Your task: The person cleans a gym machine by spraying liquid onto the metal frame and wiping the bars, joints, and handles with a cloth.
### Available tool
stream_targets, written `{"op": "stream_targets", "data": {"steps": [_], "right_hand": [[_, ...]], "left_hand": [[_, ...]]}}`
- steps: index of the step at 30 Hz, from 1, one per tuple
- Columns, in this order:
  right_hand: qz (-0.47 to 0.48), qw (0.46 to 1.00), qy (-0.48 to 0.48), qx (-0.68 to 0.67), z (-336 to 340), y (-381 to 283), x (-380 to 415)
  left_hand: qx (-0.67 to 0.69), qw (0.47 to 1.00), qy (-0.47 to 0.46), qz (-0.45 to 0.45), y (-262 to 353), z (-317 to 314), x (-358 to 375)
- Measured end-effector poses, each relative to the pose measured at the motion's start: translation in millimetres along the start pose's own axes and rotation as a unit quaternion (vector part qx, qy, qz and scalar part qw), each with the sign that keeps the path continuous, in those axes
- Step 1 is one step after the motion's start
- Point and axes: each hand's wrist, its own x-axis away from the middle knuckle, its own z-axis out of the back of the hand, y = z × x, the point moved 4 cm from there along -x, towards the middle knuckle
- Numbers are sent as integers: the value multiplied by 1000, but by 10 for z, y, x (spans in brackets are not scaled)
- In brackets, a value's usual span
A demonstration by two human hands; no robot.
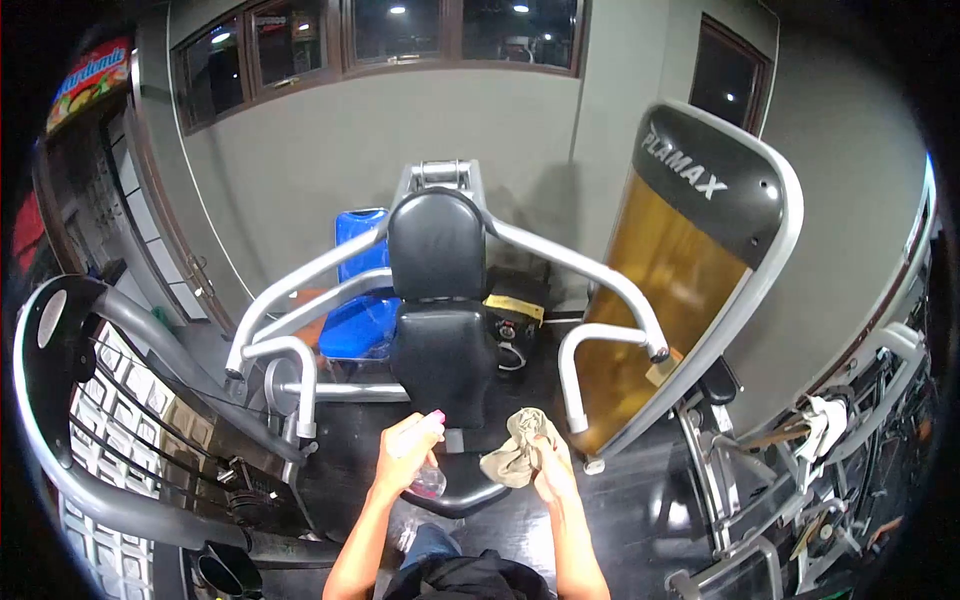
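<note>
My left hand [405, 450] is wrapped round a clear spray bottle [430, 483] with a pink tip at its top. My fingers cover the bottle's upper part. A crumpled beige cloth [513, 458] hangs from my right hand [549, 463], pinched between the fingers. Both hands are held out in front of a chest press machine, apart from its surfaces. Its black backrest [437, 245] stands upright beyond them, above the black seat pad [443, 355]. Silver handle arms [610, 285] curve out on either side.
A tall weight-stack cover [690, 260] marked PLAMAX rises at the right. Behind the machine are a blue chair [358, 325] and a dark bag [515, 310] with a yellow band. Another machine's frame [150, 510] fills the left side. More equipment with a white cloth [825, 430] stands far right.
</note>
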Motion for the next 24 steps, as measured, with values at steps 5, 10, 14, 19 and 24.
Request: {"op": "stream_targets", "data": {"steps": [5, 10, 14, 19, 24], "right_hand": [[-34, 996, -60, -52, -312, -170, -294], [-26, 994, -74, -73, -709, -344, -870], [-28, 995, -89, -18, -928, -374, -1464], [-9, 997, -66, -37, -1186, -479, -1880], [15, 998, -60, -4, -1164, -634, -2041]], "left_hand": [[7, 999, 18, -34, 190, 182, -331], [16, 999, 33, -30, 317, 484, -856], [10, 999, 29, -42, 458, 728, -1358], [4, 998, 20, -67, 545, 1017, -1888], [8, 997, -7, -74, 695, 1214, -2327]]}}
